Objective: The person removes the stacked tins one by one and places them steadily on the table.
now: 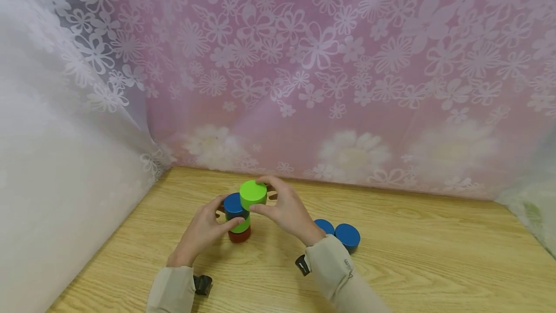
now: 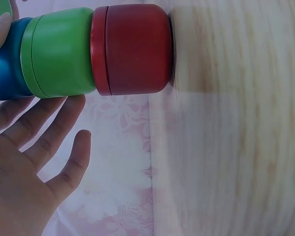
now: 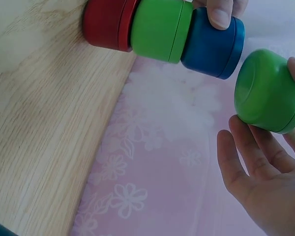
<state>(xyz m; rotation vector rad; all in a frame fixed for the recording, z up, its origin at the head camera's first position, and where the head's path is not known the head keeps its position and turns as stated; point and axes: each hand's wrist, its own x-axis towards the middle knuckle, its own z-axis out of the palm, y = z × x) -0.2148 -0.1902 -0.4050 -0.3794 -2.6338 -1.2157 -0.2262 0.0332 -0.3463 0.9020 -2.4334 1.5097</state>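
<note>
Head view: a stack of three round lidded tins stands on the light wood-grain counter (image 1: 412,255), a dark red tin (image 1: 240,236) at the bottom, a green tin (image 1: 242,226) above it, a blue tin (image 1: 233,205) on top. The left hand (image 1: 204,231) steadies the stack, thumb against the blue tin. The right hand (image 1: 284,211) holds a second, bright green round tin (image 1: 253,194) by its sides, just above and to the right of the blue tin, not yet seated on it. Two more blue round tins (image 1: 347,236) lie on the counter to the right, partly behind the right sleeve. A pink flower-print curtain (image 1: 326,62) closes off the back. Left wrist view: the red, green and blue tins sit flush one on another; the left fingers (image 2: 44,128) are spread and nearly straight beside the stack, one fingertip touching the blue tin, none wrapped round it. Right wrist view: the bright green tin (image 3: 268,93) is gripped between thumb and fingers of the right hand (image 3: 265,182), clear of the stack, with a visible gap to the blue tin (image 3: 214,44). Judgement: three tins stacked, a fourth about to go on; the two blue tins on the counter remain unstacked.
</note>
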